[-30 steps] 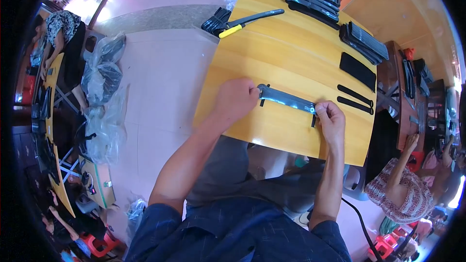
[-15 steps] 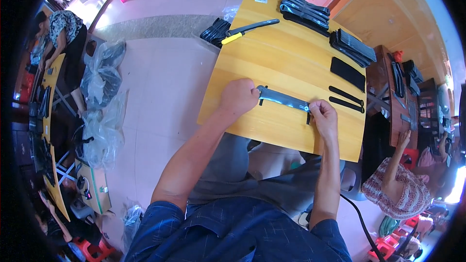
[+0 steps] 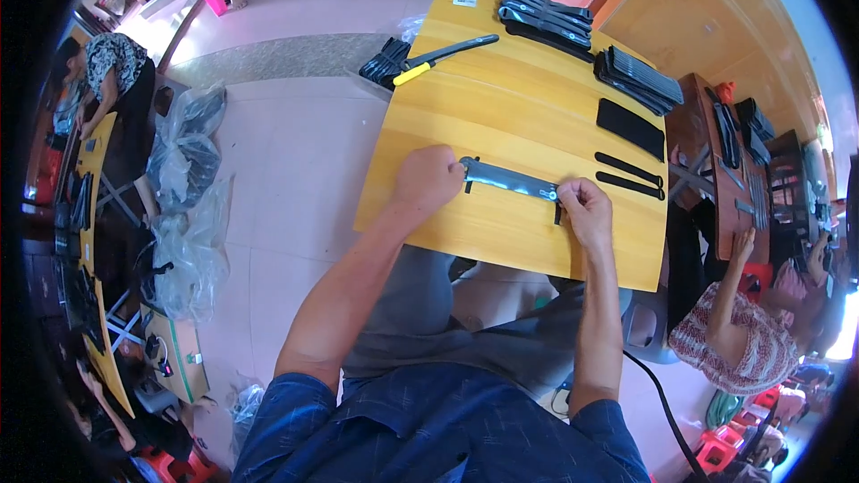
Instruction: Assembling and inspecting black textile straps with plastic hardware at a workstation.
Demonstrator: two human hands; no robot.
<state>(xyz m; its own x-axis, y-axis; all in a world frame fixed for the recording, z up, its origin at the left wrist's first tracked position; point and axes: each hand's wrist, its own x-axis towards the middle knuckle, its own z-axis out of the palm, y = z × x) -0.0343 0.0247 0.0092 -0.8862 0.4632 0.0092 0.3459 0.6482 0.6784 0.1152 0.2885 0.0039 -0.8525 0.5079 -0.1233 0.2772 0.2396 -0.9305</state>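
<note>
A flat, shiny dark grey strip (image 3: pixel 512 180) is stretched between my hands, low over the near part of the yellow wooden table (image 3: pixel 465 112). My left hand (image 3: pixel 429 179) is in a fist around its left end. The right end is pinched between thumb and fingers of my right hand (image 3: pixel 586 207). Short black tabs stick out by both ends of the strip. To the right of it lie two narrow black straps (image 3: pixel 629 168) with looped ends, and beyond them a wide black strip (image 3: pixel 631 129).
Along the table's far right edge are a bundle of folded dark straps (image 3: pixel 546 18) and a stack of dark strips (image 3: pixel 637 80). A yellow-handled tool (image 3: pixel 429 64) lies far left, beside a black bundle (image 3: pixel 386 61) at the edge. Other people sit at tables (image 3: pixel 744 206) on both sides.
The whole view has shifted slightly, so the table sits a little further left. Both hands keep the same hold on the strip, which remains stretched.
</note>
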